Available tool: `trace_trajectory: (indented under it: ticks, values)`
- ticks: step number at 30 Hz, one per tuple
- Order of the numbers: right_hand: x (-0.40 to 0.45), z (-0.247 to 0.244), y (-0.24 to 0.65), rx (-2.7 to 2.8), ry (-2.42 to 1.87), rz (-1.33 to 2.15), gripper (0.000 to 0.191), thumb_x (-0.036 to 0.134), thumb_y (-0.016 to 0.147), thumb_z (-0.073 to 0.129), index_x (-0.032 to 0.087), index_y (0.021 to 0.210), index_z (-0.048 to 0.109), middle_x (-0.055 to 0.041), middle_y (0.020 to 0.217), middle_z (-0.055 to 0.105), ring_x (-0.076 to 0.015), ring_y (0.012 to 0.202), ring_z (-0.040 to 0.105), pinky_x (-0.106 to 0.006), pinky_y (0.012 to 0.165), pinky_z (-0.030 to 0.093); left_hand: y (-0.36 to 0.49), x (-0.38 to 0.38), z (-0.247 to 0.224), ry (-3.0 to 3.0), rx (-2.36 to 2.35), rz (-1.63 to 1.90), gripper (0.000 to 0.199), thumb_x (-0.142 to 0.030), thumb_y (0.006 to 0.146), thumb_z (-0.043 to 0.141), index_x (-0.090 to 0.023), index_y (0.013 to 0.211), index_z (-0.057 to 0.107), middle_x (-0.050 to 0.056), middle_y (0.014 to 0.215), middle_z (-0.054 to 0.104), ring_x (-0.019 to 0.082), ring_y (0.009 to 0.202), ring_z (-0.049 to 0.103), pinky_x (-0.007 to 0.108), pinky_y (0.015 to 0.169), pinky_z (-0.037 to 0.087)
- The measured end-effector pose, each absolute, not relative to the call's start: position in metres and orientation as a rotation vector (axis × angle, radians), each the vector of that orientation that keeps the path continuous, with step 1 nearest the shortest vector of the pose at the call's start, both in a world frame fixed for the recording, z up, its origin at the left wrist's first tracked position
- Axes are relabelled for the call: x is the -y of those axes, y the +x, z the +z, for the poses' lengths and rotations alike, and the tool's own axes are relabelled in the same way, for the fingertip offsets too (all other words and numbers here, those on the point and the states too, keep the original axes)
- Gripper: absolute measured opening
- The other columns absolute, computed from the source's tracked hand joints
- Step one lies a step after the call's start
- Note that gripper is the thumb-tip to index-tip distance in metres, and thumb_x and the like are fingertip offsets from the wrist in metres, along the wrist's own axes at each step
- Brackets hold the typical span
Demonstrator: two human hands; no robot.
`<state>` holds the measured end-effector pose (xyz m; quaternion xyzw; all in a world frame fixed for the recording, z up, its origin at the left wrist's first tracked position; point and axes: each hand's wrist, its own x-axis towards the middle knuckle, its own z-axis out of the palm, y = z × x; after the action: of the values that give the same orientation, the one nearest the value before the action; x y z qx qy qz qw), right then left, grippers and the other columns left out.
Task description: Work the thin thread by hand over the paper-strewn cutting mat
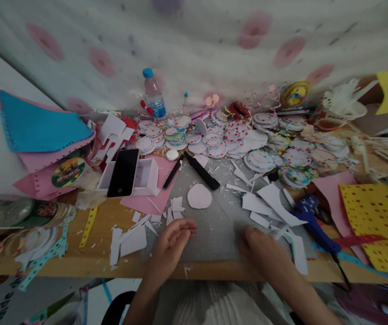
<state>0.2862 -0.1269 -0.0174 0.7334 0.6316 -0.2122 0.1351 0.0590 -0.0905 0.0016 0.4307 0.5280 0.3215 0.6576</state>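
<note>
My left hand (175, 241) rests at the near edge of the grey cutting mat (214, 246), palm turned inward and fingers loosely curled, with nothing visible in it. Opposite it, my right hand (261, 246) hovers over the mat's right part; its fingers are bent and smeared by motion, so whether it holds anything is unclear. A round white paper disc (199, 196) lies flat on the mat beyond both hands. Behind the disc are a black pen-like cutter (202, 170) and a thin dark pen (173, 171). White paper scraps (133, 241) lie near my left hand.
Stacks of decorated paper discs (261, 161) line the back beside a water bottle (154, 95). At left, a phone (123, 173) leans on a white box (148, 176). A blue glue gun (315, 225), offcuts (278, 203) and a yellow dotted sheet (373, 221) are at right.
</note>
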Motion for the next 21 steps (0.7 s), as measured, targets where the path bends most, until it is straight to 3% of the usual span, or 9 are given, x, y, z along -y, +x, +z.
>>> trace_trajectory:
  ticks: [6,11,21]
  values:
    - [0.131,-0.018,0.285,-1.86,2.203,-0.564,0.013,0.02,0.09,0.048,0.017,0.081,0.056,-0.0099,0.086,0.069,-0.025,0.076,0.071,-0.029,0.052,0.038,0.062,0.088,0.001,0.986,-1.191,0.7,0.023,-0.035,0.082,0.06,-0.018,0.098,0.065,0.008,0.102,0.07,0.02,0.098,0.066,0.034,0.091,0.051]
    - [0.126,-0.019,0.274,-1.884,2.156,-0.567,0.018,0.009,0.089,0.044,0.015,0.08,0.058,-0.0135,0.079,0.071,-0.0257,0.071,0.072,-0.029,0.05,0.035,0.064,0.088,0.006,1.012,-1.169,0.68,0.023,-0.034,0.082,0.06,-0.018,0.097,0.065,0.008,0.102,0.07,0.02,0.098,0.065,0.034,0.092,0.05]
    - [0.133,-0.023,0.283,-1.864,2.128,-0.566,0.014,0.012,0.086,0.047,0.016,0.079,0.057,-0.0132,0.079,0.071,-0.0269,0.071,0.071,-0.029,0.051,0.035,0.059,0.094,0.0,0.993,-1.175,0.684,0.018,-0.032,0.08,0.061,-0.02,0.093,0.066,0.006,0.098,0.07,0.02,0.096,0.066,0.035,0.09,0.051]
